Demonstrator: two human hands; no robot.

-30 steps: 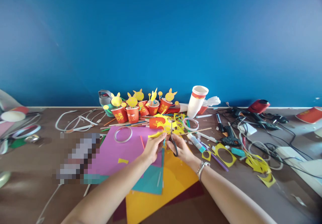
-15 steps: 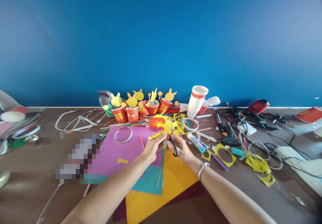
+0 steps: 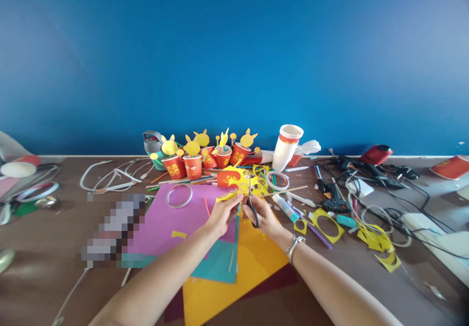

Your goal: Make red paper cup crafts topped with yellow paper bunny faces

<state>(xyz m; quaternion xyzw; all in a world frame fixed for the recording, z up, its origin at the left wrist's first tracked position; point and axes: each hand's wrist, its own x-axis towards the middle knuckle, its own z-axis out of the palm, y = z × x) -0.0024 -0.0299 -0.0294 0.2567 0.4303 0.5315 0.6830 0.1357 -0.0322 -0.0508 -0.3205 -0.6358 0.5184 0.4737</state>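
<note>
In my right hand (image 3: pixel 266 217) is a pair of scissors (image 3: pixel 252 210), black-handled, with the blades pointing away from me. My left hand (image 3: pixel 224 213) pinches a piece of yellow paper (image 3: pixel 226 197) close beside the blades. Whether the blades touch the paper I cannot tell. Below both hands lie sheets of purple paper (image 3: pixel 157 228), teal paper (image 3: pixel 216 265) and orange paper (image 3: pixel 252 267). Just beyond the hands, yellow paper scraps (image 3: pixel 258 185) and a red paper piece (image 3: pixel 224 179) are spread out.
Several red paper cups (image 3: pixel 192 168) with yellow rabbit-like cutouts stand along the wall. A white cup stack (image 3: pixel 286 150) is right of them. A tape roll (image 3: pixel 179 196) rests on the purple sheet. A glue gun (image 3: pixel 334 200), cables and cut yellow paper (image 3: pixel 336 232) lie at right.
Hardly anything differs. Both hands keep their place, with the scissors and the yellow paper shifted only very slightly.
</note>
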